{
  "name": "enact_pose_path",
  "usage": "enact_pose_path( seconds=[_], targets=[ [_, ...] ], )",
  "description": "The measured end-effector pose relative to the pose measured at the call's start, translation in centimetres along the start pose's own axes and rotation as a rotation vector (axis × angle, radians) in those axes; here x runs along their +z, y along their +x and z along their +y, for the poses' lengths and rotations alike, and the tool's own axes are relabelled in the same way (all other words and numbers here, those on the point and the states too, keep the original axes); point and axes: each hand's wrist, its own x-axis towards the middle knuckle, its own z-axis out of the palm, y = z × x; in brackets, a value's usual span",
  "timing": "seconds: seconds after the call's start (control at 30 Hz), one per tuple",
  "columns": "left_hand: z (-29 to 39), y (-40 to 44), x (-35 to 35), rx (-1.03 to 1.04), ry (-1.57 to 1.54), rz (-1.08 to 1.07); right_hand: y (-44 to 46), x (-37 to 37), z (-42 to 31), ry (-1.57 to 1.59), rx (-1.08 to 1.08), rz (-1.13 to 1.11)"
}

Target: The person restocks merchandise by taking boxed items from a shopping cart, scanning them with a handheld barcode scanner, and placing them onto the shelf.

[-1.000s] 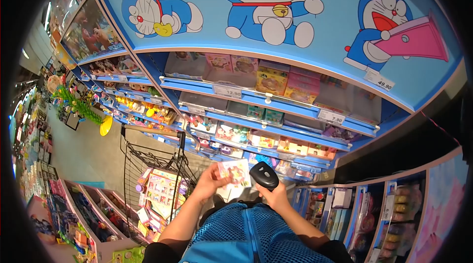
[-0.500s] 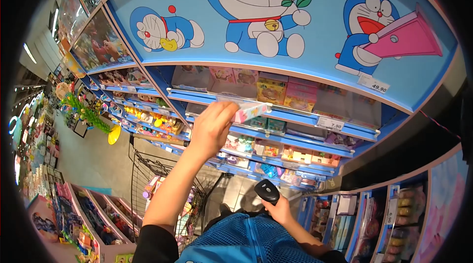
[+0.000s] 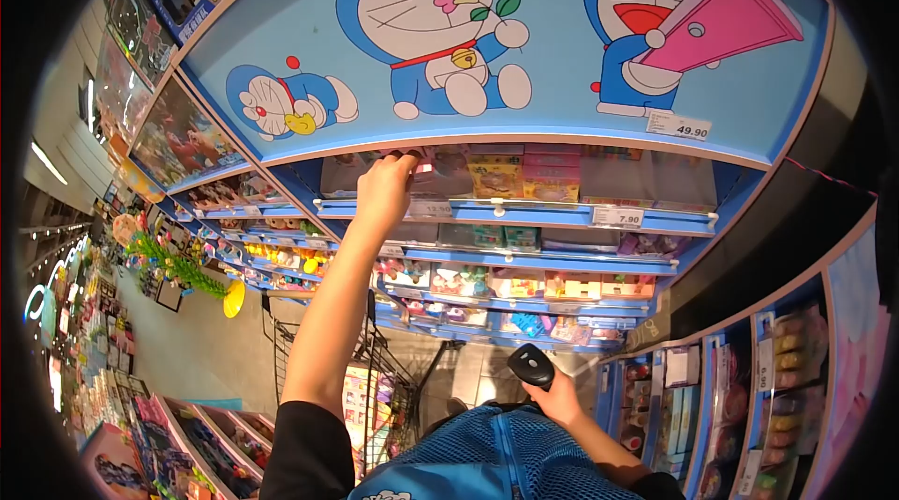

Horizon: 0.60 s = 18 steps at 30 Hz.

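My left hand [image 3: 386, 189] reaches into the left part of the top shelf [image 3: 449, 212], its fingers bent around a small box [image 3: 424, 166] of which only a pale and pink edge shows. Yellow boxes [image 3: 497, 177] and pink boxes [image 3: 552, 175] stand on the same shelf to the right of that hand. Low in front of my body, my right hand [image 3: 560, 397] is closed around a black handheld scanner [image 3: 531, 366]. A blue mesh vest [image 3: 468, 458] covers my front.
A wire cart [image 3: 375, 397] with boxed goods stands below my left forearm. Lower shelves [image 3: 524, 303] hold small packages. Another shelf unit [image 3: 721, 406] rises at the right. A blue cartoon panel [image 3: 552, 51] juts out above the top shelf.
My left hand has moved from in front of my body up into the top shelf with the small box. My right hand and the scanner have shifted slightly right and down.
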Motion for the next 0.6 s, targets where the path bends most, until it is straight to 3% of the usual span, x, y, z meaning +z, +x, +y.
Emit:
enact_pose_path(
  seconds=[0.2, 0.6],
  targets=[
    [-0.6, 2.5, 2.1, -0.001, 0.010, -0.207, -0.3, -0.1, -0.4, -0.050, -0.013, -0.025],
    [-1.7, 4.5, 6.6, 0.036, -0.248, -0.225, -1.2, -0.1, -0.4, -0.095, 0.049, -0.054]
  ],
)
